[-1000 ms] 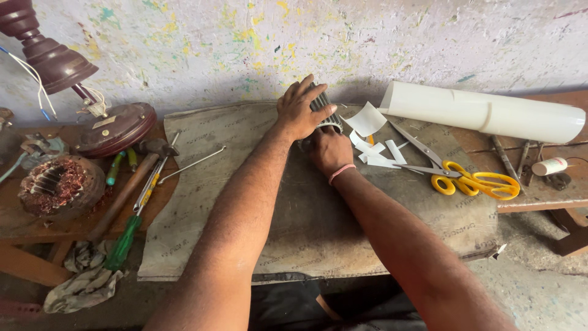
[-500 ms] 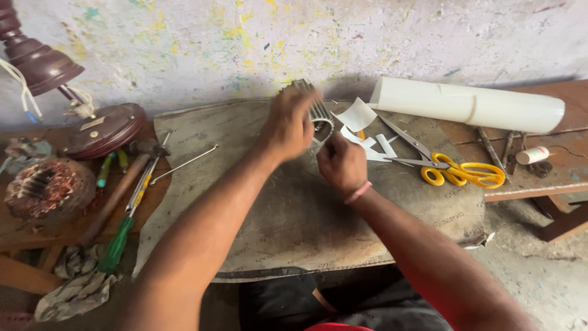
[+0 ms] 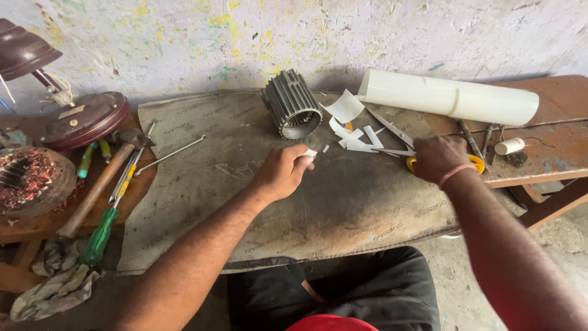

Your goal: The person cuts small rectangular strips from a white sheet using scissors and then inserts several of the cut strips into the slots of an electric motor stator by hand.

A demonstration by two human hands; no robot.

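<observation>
My left hand (image 3: 283,171) rests on the grey mat (image 3: 202,184) and pinches a small white paper piece (image 3: 309,152) between thumb and fingers. My right hand (image 3: 440,158) lies over the yellow handles of the scissors (image 3: 392,132), fingers closed around them. A ribbed grey metal stator core (image 3: 292,104) lies on its side at the back of the mat, free of both hands. Several white paper scraps (image 3: 349,122) are scattered between the core and the scissors.
A white rolled sheet (image 3: 450,98) lies along the wall at right. Hammer (image 3: 101,181), green-handled screwdriver (image 3: 101,236), thin metal rod (image 3: 168,155), brown fan housing (image 3: 82,119) and copper winding (image 3: 27,178) are at left. A small white tape roll (image 3: 509,146) sits on the wooden bench.
Both hands have left the stator core. My left hand drew back toward me with a paper piece; my right hand moved right onto the scissors.
</observation>
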